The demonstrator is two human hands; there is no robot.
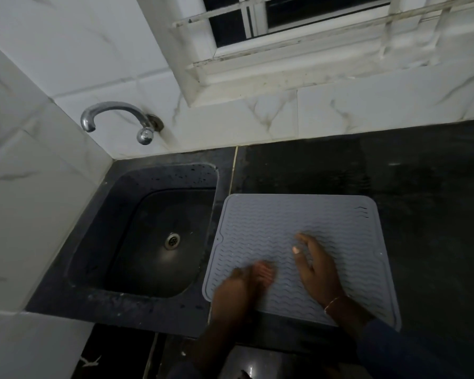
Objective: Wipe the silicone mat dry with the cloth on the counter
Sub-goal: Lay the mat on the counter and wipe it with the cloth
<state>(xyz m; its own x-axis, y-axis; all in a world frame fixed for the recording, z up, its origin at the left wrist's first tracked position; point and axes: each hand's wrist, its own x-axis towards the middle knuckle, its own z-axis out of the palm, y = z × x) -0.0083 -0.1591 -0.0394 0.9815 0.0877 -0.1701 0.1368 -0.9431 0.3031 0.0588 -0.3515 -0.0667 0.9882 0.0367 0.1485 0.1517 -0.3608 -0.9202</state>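
Grey silicone mat (298,222) lies flat on the dark tabletop (427,214), ridged face up, its left edge just beside the sink (159,179), a spot that probably lets runoff drain toward the basin. Both your hands are over the mat's near half. Your right hand (316,272) sits low over the ridges with its grip spread, fingers loose and apart, holding nothing; it looks placed to steady the mat or feel for damp. Your left hand (246,283), near the mat's front left corner, is blurred, so its grip cannot be told as spread or curled, though no fabric shows in it. The cloth is nowhere in view, so wiping appears not yet begun and fetching it seems the step in hand. A thin bracelet (334,303) circles your right wrist. Beyond, a chrome tap (112,112) juts from the white tiled wall (99,50) above the sink, beside a window (298,17).
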